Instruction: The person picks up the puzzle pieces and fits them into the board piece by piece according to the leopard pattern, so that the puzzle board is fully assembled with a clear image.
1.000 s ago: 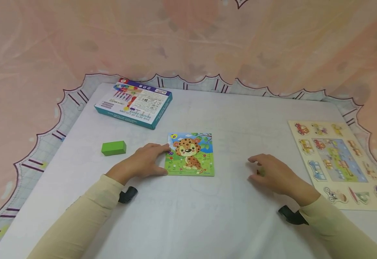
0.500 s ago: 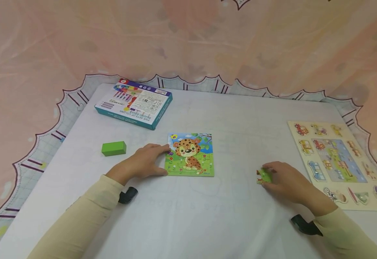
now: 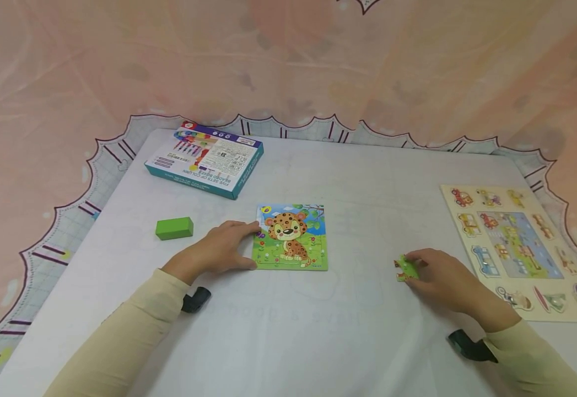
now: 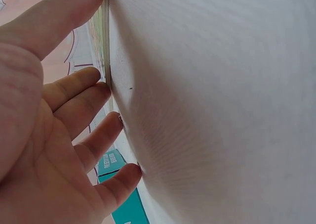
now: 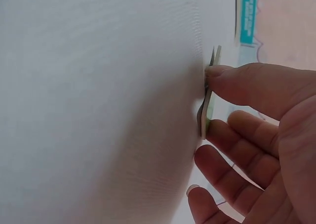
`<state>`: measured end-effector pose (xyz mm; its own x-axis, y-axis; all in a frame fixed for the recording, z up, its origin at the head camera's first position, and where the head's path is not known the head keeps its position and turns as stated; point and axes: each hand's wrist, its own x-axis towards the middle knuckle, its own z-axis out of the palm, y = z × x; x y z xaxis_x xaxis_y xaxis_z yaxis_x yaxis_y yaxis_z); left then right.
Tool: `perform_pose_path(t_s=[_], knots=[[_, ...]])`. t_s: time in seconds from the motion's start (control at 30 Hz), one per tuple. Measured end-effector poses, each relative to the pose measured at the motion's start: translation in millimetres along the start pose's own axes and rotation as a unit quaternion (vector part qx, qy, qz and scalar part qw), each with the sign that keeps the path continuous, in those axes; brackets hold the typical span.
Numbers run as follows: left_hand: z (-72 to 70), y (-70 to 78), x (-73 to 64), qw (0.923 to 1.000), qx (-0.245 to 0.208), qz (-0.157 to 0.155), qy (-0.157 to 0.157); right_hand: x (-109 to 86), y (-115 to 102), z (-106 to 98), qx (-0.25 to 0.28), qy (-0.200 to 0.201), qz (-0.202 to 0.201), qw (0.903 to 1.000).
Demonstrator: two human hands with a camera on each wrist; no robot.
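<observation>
A square jigsaw puzzle (image 3: 289, 237) with a leopard cub on green grass lies flat on the white-covered table. At its left edge my left hand (image 3: 214, 248) rests, thumb and forefinger apart and touching the side. The left wrist view shows that hand's fingers (image 4: 81, 103) spread loosely, their tips low by the cloth. To the right, my right hand (image 3: 439, 278) pinches a small green puzzle piece (image 3: 407, 268) between thumb and fingers. Seen edge-on in the right wrist view, the piece (image 5: 211, 103) is thin and slightly tilted, close over the cloth; part of it is hidden by the thumb.
A flat teal-and-white box (image 3: 206, 160) lies at the back left, with a green block (image 3: 174, 227) in front of it. A cream picture board (image 3: 511, 303) of vehicles lies at the right, beyond my right hand. White cloth (image 3: 293, 331) covers the table.
My right hand has drawn back to the right, away from the leopard puzzle, and its piece has turned into fuller view. My left hand stays at the puzzle's edge.
</observation>
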<state>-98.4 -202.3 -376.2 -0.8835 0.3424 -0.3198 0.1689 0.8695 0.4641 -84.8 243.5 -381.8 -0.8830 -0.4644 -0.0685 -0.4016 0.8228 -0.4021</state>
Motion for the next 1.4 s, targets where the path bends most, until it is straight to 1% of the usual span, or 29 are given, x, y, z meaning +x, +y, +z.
perform_pose_path(t_s=[0.2, 0.4, 0.63, 0.8, 0.9, 1.17, 1.4], knots=[[0.2, 0.3, -0.5, 1.0000, 0.000, 0.000, 0.001, 3.5, -4.8, -2.3, 0.001, 0.001, -0.001, 1.0000], [-0.4, 0.8, -0.8, 1.0000, 0.003, -0.001, 0.001, 11.6, -13.8, -5.7, 0.005, 0.009, -0.012, 0.9999], [-0.4, 1.5, -1.3, 1.0000, -0.003, -0.001, 0.002, 24.8, -27.1, -5.5, 0.011, 0.012, -0.035, 0.9993], [-0.7, 2.0, -1.7, 1.0000, -0.004, -0.003, 0.001, 34.6, -39.2, -5.2, 0.022, 0.004, -0.033, 0.9992], [-1.0, 2.1, -2.0, 1.0000, -0.003, -0.004, 0.001, 40.3, -46.7, -4.5, 0.020, 0.002, -0.034, 0.9992], [-1.2, 2.4, -2.1, 1.0000, -0.003, -0.004, 0.001, 56.0, -62.5, 0.9, 0.022, -0.001, -0.056, 0.9982], [-1.5, 2.3, -1.8, 1.0000, -0.004, -0.007, -0.002, 68.1, -76.5, 4.0, 0.012, -0.004, -0.059, 0.9982]])
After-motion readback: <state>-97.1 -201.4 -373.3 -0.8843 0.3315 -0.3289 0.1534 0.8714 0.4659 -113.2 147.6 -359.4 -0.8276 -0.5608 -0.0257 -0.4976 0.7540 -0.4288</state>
